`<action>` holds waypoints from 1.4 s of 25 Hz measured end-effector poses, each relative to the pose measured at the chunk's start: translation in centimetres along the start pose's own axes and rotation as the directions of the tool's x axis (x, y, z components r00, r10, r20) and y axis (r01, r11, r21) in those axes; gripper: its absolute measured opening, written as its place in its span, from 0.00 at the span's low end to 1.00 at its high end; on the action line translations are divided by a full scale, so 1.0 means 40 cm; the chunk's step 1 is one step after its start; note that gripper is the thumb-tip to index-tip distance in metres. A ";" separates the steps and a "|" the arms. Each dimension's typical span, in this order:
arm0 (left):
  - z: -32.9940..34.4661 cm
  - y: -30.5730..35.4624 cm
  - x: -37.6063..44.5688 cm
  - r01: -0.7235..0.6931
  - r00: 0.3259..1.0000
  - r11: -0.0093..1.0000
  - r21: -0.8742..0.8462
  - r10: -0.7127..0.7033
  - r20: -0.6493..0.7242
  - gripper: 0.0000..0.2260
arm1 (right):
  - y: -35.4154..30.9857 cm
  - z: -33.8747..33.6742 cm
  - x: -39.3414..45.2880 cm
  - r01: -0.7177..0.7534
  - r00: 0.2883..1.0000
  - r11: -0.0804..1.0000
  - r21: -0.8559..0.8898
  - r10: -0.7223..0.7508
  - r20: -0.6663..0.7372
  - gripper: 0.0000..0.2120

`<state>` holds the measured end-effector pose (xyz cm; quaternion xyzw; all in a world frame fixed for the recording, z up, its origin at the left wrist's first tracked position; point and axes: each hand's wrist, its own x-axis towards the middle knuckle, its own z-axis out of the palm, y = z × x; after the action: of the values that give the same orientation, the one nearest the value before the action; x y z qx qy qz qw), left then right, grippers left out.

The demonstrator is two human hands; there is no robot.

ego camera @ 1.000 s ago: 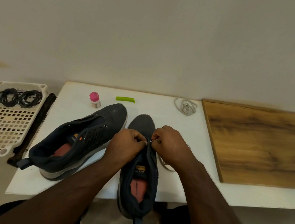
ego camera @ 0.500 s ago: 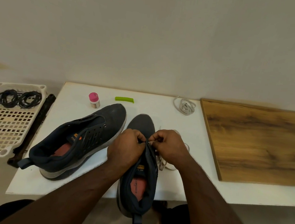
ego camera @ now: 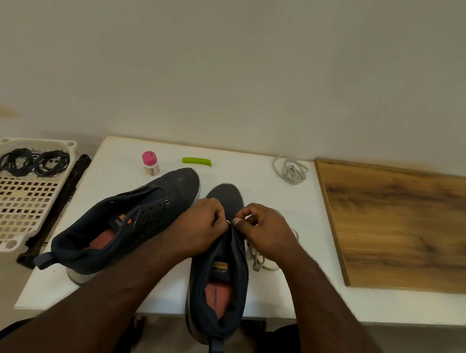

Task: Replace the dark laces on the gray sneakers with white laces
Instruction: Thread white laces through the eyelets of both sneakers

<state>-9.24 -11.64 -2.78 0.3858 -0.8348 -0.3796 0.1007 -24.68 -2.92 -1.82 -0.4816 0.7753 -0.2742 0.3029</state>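
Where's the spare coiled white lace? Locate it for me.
In the head view, the coiled white lace lies at the white table's far edge, right of the green clip, beside the wooden board.

Both forearms are bare from wrist to the frame edge; no sleeves, watch, rings or gloves show. The left hand and right hand are bare, one pale thumbnail showing on the right. Below the bench front edge, dark garment fabric covers both thighs.

Sneakers dk gray, red insoles; laces white; tray cream grid; board wood-grain brown.
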 end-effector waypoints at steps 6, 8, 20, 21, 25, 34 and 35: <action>-0.017 0.010 -0.025 0.006 1.000 0.985 -0.173 -0.011 -0.028 0.04 | -0.028 0.013 -0.011 0.229 0.973 0.972 -0.043 -0.230 -0.010 0.07; -0.021 0.014 -0.039 0.062 0.997 0.974 -0.220 -0.072 -0.041 0.03 | -0.032 0.016 -0.013 0.196 0.977 0.981 -0.005 -0.196 -0.080 0.05; -0.043 0.021 -0.077 0.316 0.939 0.940 -0.128 -0.329 -0.098 0.03 | -0.068 0.047 -0.021 0.156 0.985 0.979 -0.132 -0.164 -0.055 0.06; -0.048 0.010 -0.073 0.314 0.940 0.933 -0.174 -0.332 -0.082 0.03 | -0.065 0.054 -0.015 0.151 0.986 0.970 -0.190 -0.162 -0.045 0.07; -0.049 -0.028 -0.061 0.322 0.938 0.903 -0.284 -0.344 -0.030 0.04 | -0.060 0.076 -0.001 0.153 0.984 0.945 -0.290 -0.173 -0.043 0.09; -0.046 -0.036 -0.058 0.312 0.944 0.883 -0.351 -0.330 0.009 0.03 | -0.044 0.124 0.009 0.140 0.982 0.963 -0.229 -0.164 -0.089 0.09; -0.046 -0.036 -0.059 0.311 0.945 0.882 -0.353 -0.327 0.015 0.04 | -0.042 0.128 0.010 0.135 0.983 0.966 -0.220 -0.159 -0.094 0.09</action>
<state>-5.97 -11.58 -2.25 0.5022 -0.6762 -0.5248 0.1227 -20.08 -4.60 -4.10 -0.5514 0.7781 -0.2375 0.1848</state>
